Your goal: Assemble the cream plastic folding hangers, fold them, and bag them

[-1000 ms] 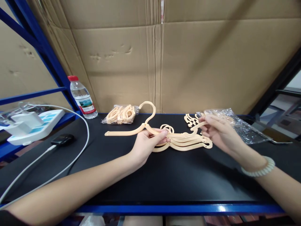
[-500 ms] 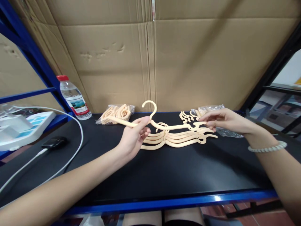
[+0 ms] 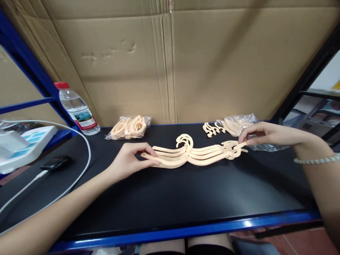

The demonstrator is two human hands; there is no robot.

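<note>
Several cream-coloured plastic clothes hangers (image 3: 203, 152) lie in an overlapping row on the black tabletop, their hooks (image 3: 185, 140) bunched at the middle. My left hand (image 3: 134, 156) pinches the left end of the front hanger (image 3: 171, 164) between thumb and fingers. At the other end, my right hand (image 3: 261, 134) is closed on the tip of the same hanger's curved right end. Behind that end, the curved end pieces of the other hangers overlap. Small loose S-shaped pieces (image 3: 212, 129) of the same colour lie behind, left of my right hand.
A clear bag of cream parts (image 3: 129, 127) lies at the back left; another opened bag (image 3: 239, 124) is at the back right. A water bottle (image 3: 79, 109), white cable (image 3: 89, 152), black device (image 3: 56, 163) and power strip (image 3: 39, 141) occupy the left. Cardboard (image 3: 119, 71) stands behind.
The hanger held in the air has come down onto the row. My left hand moved left and down to the front hanger's end; my right hand moved slightly right.
</note>
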